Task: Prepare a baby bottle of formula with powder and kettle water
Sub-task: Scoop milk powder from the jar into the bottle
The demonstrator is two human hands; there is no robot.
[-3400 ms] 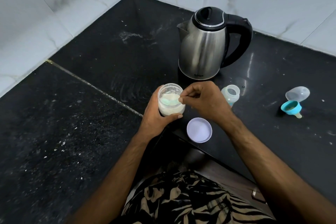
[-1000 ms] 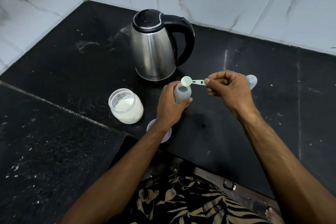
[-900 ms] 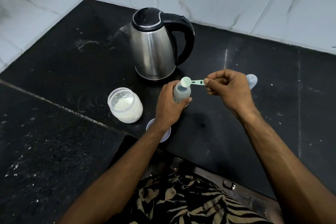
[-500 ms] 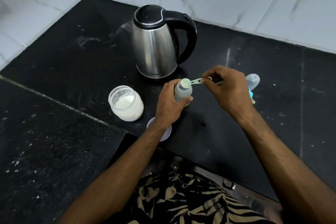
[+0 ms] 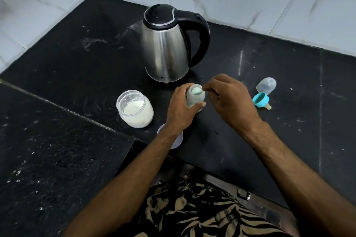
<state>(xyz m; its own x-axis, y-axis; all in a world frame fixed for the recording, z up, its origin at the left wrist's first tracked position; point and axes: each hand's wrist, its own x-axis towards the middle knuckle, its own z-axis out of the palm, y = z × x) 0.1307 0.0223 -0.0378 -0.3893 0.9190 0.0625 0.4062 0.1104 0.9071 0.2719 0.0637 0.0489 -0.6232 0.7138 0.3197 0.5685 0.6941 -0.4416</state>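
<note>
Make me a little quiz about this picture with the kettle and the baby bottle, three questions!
1. True or false: the kettle has its lid shut.
2. What does the left hand hold? A) the powder jar B) the baby bottle C) the blue ring
3. Fill in: the right hand tips a small ___ over the mouth of the bottle.

Key
1. True.
2. B, the baby bottle. The powder jar stands alone, open, to its left; the blue ring lies on the counter to the right.
3. scoop.
</note>
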